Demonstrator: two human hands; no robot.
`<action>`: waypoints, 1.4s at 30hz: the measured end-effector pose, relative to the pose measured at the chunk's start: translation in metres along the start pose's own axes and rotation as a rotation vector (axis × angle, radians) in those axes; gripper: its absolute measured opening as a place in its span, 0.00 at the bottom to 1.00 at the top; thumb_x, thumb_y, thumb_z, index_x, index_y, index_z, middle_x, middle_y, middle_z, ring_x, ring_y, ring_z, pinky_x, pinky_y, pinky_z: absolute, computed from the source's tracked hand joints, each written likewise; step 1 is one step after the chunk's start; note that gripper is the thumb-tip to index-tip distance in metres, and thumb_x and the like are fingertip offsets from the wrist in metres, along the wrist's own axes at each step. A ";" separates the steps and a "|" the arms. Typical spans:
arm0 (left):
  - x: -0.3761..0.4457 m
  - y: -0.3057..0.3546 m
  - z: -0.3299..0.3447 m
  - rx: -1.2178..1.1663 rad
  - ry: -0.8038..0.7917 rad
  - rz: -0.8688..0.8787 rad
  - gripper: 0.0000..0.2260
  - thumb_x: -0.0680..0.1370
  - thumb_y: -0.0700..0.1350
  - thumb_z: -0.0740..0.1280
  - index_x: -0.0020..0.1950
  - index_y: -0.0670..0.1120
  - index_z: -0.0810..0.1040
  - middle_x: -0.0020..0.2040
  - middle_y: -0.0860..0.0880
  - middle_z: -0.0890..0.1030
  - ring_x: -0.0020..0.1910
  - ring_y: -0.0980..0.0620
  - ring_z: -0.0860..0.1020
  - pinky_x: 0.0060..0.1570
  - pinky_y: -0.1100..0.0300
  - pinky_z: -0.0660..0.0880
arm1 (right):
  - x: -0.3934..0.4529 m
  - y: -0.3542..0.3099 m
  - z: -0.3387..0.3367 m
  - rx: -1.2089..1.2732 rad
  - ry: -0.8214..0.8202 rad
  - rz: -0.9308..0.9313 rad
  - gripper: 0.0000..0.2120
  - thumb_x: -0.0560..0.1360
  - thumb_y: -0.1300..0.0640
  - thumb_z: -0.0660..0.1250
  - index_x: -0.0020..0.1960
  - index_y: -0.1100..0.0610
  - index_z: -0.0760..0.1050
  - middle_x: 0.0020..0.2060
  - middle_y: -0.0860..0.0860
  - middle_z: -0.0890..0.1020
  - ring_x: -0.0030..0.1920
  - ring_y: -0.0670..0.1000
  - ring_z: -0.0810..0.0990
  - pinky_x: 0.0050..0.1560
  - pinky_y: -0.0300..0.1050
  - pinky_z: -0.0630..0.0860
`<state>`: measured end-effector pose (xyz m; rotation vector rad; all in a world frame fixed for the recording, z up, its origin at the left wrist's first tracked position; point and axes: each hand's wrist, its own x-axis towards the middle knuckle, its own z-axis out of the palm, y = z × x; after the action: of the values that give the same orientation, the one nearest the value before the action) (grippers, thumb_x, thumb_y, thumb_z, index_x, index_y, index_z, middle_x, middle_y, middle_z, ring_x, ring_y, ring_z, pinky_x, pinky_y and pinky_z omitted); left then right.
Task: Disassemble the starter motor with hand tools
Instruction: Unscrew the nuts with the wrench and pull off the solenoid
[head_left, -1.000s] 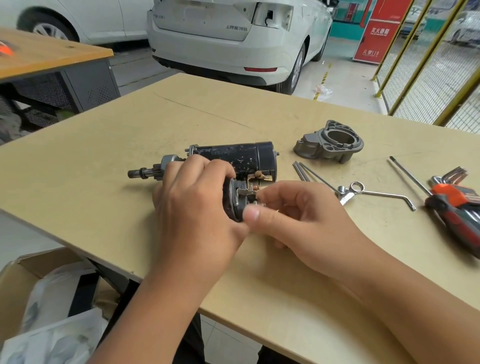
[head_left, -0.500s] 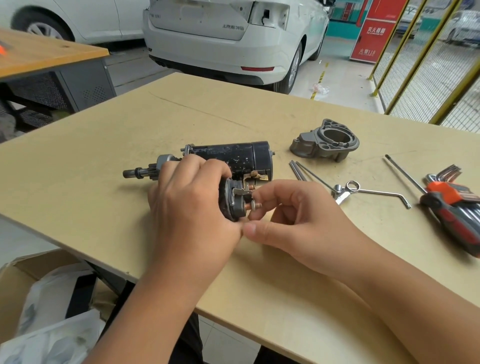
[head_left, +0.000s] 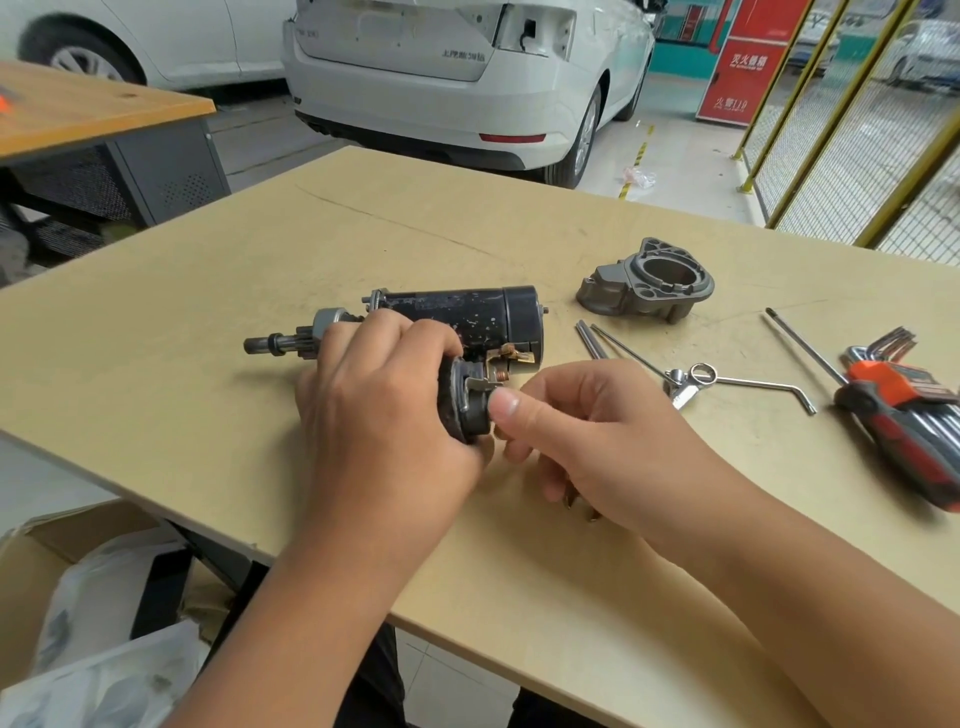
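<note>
The black starter motor (head_left: 467, 314) lies on its side on the tan table (head_left: 208, 364), its pinion shaft (head_left: 270, 344) pointing left. My left hand (head_left: 384, 405) wraps around the solenoid (head_left: 467, 400) in front of the motor body. My right hand (head_left: 587, 436) pinches something small at the solenoid's end cap, just below the copper terminal stud (head_left: 500, 375); thumb and fingertips hide what is between them. The grey drive-end housing (head_left: 647, 280) sits detached at the back right.
Two long through bolts (head_left: 592, 340), a ring spanner (head_left: 696, 382) and a bent hex key (head_left: 763, 387) lie right of the motor. A red-and-black hex key set (head_left: 914, 421) and a long rod (head_left: 802, 345) are at the far right. A cardboard box (head_left: 78, 597) stands below the table's near-left edge.
My right hand's fingers have shifted lower on the solenoid's end, from the upper terminal to the lower edge of the cap. The left hand keeps its hold.
</note>
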<state>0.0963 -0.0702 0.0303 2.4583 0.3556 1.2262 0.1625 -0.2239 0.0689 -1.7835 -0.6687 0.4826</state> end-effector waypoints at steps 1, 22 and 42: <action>0.000 0.000 0.000 -0.004 -0.003 0.005 0.18 0.63 0.51 0.76 0.49 0.47 0.81 0.47 0.50 0.77 0.50 0.46 0.70 0.46 0.45 0.74 | 0.001 0.000 -0.001 0.007 -0.004 0.003 0.10 0.76 0.54 0.75 0.38 0.57 0.82 0.33 0.57 0.83 0.26 0.48 0.76 0.26 0.37 0.70; 0.000 0.001 -0.002 0.017 -0.044 0.004 0.24 0.57 0.48 0.82 0.50 0.47 0.81 0.47 0.49 0.78 0.51 0.45 0.70 0.46 0.44 0.75 | 0.003 0.002 -0.010 -0.016 -0.037 0.005 0.10 0.65 0.57 0.82 0.42 0.54 0.82 0.34 0.53 0.82 0.30 0.52 0.77 0.35 0.52 0.77; 0.001 -0.001 -0.001 0.026 -0.033 0.032 0.20 0.61 0.52 0.78 0.50 0.48 0.81 0.47 0.50 0.77 0.50 0.45 0.70 0.45 0.44 0.74 | 0.003 0.001 -0.011 -0.028 -0.075 -0.002 0.07 0.72 0.55 0.79 0.41 0.56 0.83 0.32 0.52 0.82 0.30 0.50 0.78 0.32 0.51 0.76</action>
<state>0.0956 -0.0683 0.0311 2.5130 0.3263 1.1994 0.1718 -0.2298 0.0713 -1.7980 -0.7324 0.5436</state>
